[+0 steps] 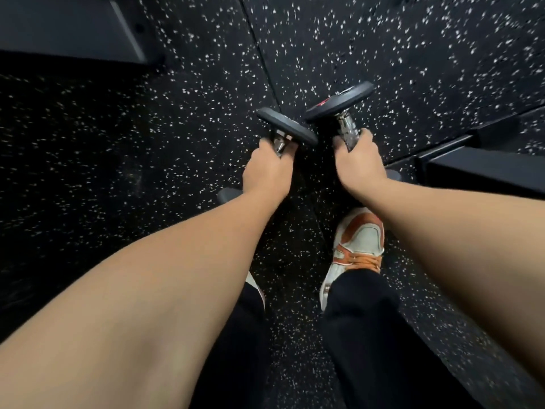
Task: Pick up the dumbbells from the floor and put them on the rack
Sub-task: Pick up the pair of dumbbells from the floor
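Your left hand (267,169) is clamped on one dumbbell (287,126), your right hand (358,160) on the other dumbbell (339,103). Both are off the speckled floor (177,98), handles running away from you, far plates nearly touching. Rack not clearly identifiable; dark frame (486,172) just right, another (73,28) upper left. Your shoe (356,243) is below the right one.

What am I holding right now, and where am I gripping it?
Two dumbbells, one per hand: left hand and right hand each closed around a metal handle between the plates.
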`<action>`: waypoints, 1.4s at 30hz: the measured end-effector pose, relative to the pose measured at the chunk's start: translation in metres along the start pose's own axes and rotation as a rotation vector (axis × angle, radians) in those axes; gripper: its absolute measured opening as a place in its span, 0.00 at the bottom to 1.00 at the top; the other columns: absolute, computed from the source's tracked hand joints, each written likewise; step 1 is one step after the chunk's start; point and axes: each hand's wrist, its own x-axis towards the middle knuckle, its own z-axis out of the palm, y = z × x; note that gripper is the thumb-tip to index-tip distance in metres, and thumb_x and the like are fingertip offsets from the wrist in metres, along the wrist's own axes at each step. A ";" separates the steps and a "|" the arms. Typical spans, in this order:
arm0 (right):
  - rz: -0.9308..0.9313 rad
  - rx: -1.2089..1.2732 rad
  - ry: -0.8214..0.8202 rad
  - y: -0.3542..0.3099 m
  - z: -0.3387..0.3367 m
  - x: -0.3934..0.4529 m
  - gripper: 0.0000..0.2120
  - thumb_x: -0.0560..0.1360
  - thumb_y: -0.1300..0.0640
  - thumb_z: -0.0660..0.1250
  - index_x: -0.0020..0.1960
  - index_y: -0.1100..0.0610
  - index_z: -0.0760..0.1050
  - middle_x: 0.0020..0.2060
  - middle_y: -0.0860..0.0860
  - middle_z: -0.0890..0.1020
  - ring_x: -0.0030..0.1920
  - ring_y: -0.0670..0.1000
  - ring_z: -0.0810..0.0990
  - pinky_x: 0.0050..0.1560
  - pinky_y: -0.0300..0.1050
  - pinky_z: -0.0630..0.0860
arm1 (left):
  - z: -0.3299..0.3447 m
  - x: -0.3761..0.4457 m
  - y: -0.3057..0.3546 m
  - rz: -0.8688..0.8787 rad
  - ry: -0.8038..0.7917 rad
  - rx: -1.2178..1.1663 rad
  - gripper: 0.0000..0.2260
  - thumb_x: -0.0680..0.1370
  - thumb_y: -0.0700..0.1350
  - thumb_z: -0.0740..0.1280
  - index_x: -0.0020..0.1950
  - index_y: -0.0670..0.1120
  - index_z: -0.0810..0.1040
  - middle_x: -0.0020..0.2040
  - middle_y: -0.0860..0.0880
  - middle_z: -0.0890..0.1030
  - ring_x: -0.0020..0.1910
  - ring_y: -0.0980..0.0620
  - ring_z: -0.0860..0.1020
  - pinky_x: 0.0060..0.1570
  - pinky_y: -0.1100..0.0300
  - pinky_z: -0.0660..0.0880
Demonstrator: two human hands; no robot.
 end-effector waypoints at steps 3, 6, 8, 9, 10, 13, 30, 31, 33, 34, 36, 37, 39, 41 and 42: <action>-0.026 0.014 0.024 0.008 0.005 0.011 0.24 0.77 0.35 0.58 0.57 0.55 0.67 0.46 0.54 0.76 0.44 0.58 0.72 0.44 0.51 0.65 | 0.003 0.003 -0.010 -0.007 0.040 0.006 0.23 0.73 0.70 0.56 0.48 0.51 0.70 0.39 0.54 0.76 0.41 0.46 0.76 0.41 0.51 0.67; -0.036 0.043 0.012 0.010 0.003 0.010 0.24 0.75 0.32 0.60 0.48 0.55 0.65 0.36 0.49 0.72 0.37 0.57 0.71 0.40 0.50 0.63 | -0.004 0.003 -0.015 -0.074 -0.036 -0.023 0.27 0.68 0.75 0.55 0.41 0.51 0.71 0.40 0.52 0.78 0.39 0.49 0.76 0.38 0.52 0.68; -0.039 0.068 -0.016 0.009 -0.001 0.009 0.24 0.75 0.33 0.62 0.45 0.55 0.66 0.35 0.48 0.73 0.34 0.51 0.71 0.35 0.50 0.62 | -0.010 0.005 -0.015 -0.105 -0.080 -0.059 0.27 0.68 0.75 0.57 0.39 0.51 0.72 0.40 0.51 0.79 0.39 0.49 0.77 0.36 0.53 0.68; -0.036 0.078 -0.025 0.007 -0.003 0.008 0.23 0.75 0.33 0.62 0.42 0.54 0.65 0.35 0.48 0.73 0.33 0.48 0.70 0.32 0.50 0.61 | -0.013 0.006 -0.014 -0.115 -0.084 -0.072 0.27 0.67 0.75 0.57 0.39 0.51 0.72 0.40 0.51 0.79 0.39 0.49 0.77 0.36 0.53 0.68; -0.030 0.091 -0.029 0.005 -0.005 0.006 0.22 0.75 0.34 0.63 0.40 0.52 0.64 0.35 0.48 0.73 0.33 0.47 0.70 0.30 0.49 0.61 | -0.016 0.005 -0.013 -0.128 -0.078 -0.081 0.28 0.67 0.76 0.56 0.39 0.51 0.73 0.40 0.50 0.79 0.40 0.49 0.77 0.37 0.53 0.69; -0.002 0.152 -0.019 -0.002 -0.013 -0.003 0.21 0.75 0.35 0.64 0.37 0.50 0.64 0.35 0.48 0.74 0.33 0.47 0.71 0.29 0.45 0.61 | -0.026 -0.003 -0.007 -0.208 -0.026 -0.156 0.31 0.66 0.77 0.55 0.42 0.50 0.76 0.42 0.47 0.82 0.41 0.45 0.80 0.45 0.50 0.75; -0.019 0.274 -0.001 -0.089 -0.122 -0.144 0.23 0.77 0.36 0.61 0.53 0.56 0.72 0.43 0.50 0.77 0.38 0.48 0.74 0.36 0.45 0.64 | -0.153 -0.133 0.086 -0.252 0.096 -0.588 0.29 0.65 0.75 0.60 0.42 0.49 0.74 0.38 0.45 0.79 0.35 0.44 0.75 0.46 0.47 0.78; -0.015 0.281 0.003 -0.095 -0.130 -0.154 0.23 0.77 0.35 0.61 0.52 0.56 0.72 0.43 0.50 0.77 0.38 0.47 0.74 0.34 0.44 0.64 | -0.163 -0.143 0.091 -0.255 0.094 -0.613 0.29 0.65 0.75 0.60 0.43 0.48 0.74 0.37 0.45 0.79 0.34 0.45 0.75 0.43 0.48 0.77; -0.021 0.297 0.013 -0.107 -0.149 -0.176 0.20 0.77 0.35 0.62 0.46 0.53 0.71 0.39 0.48 0.76 0.36 0.46 0.73 0.31 0.43 0.62 | -0.183 -0.163 0.100 -0.256 0.090 -0.659 0.29 0.65 0.74 0.61 0.43 0.48 0.74 0.36 0.46 0.79 0.31 0.46 0.74 0.39 0.51 0.74; -0.025 0.309 0.014 -0.113 -0.159 -0.188 0.19 0.77 0.35 0.62 0.44 0.52 0.71 0.38 0.47 0.76 0.36 0.47 0.74 0.32 0.44 0.63 | -0.193 -0.174 0.104 -0.254 0.090 -0.670 0.29 0.65 0.74 0.62 0.44 0.48 0.74 0.36 0.46 0.79 0.30 0.47 0.74 0.38 0.52 0.73; -0.031 0.349 0.008 -0.126 -0.179 -0.215 0.18 0.77 0.37 0.62 0.46 0.53 0.73 0.39 0.49 0.78 0.38 0.51 0.77 0.36 0.46 0.66 | -0.217 -0.198 0.112 -0.243 0.092 -0.671 0.30 0.66 0.74 0.61 0.45 0.47 0.74 0.37 0.45 0.79 0.29 0.47 0.74 0.37 0.53 0.74; -0.035 0.363 0.002 -0.133 -0.190 -0.229 0.19 0.77 0.37 0.63 0.47 0.54 0.74 0.39 0.50 0.79 0.39 0.52 0.77 0.37 0.47 0.67 | -0.232 -0.210 0.117 -0.233 0.092 -0.668 0.31 0.66 0.74 0.61 0.45 0.47 0.74 0.38 0.44 0.80 0.30 0.46 0.75 0.37 0.51 0.75; -0.047 0.380 0.002 -0.149 -0.211 -0.258 0.19 0.77 0.37 0.63 0.48 0.54 0.74 0.39 0.52 0.80 0.38 0.52 0.78 0.34 0.46 0.67 | -0.260 -0.234 0.127 -0.209 0.097 -0.674 0.32 0.65 0.75 0.61 0.46 0.46 0.75 0.40 0.43 0.80 0.33 0.45 0.76 0.41 0.50 0.76; -0.070 0.390 -0.005 -0.168 -0.236 -0.291 0.19 0.77 0.38 0.63 0.49 0.55 0.74 0.37 0.52 0.80 0.34 0.50 0.77 0.31 0.44 0.67 | -0.291 -0.260 0.139 -0.188 0.106 -0.689 0.34 0.63 0.76 0.60 0.47 0.46 0.76 0.43 0.42 0.81 0.37 0.43 0.76 0.44 0.48 0.77; -0.082 0.397 -0.010 -0.177 -0.247 -0.307 0.21 0.78 0.38 0.62 0.51 0.56 0.73 0.36 0.52 0.80 0.33 0.50 0.76 0.30 0.44 0.67 | -0.306 -0.273 0.144 -0.177 0.109 -0.689 0.34 0.63 0.76 0.60 0.47 0.47 0.76 0.44 0.41 0.81 0.38 0.43 0.77 0.46 0.46 0.78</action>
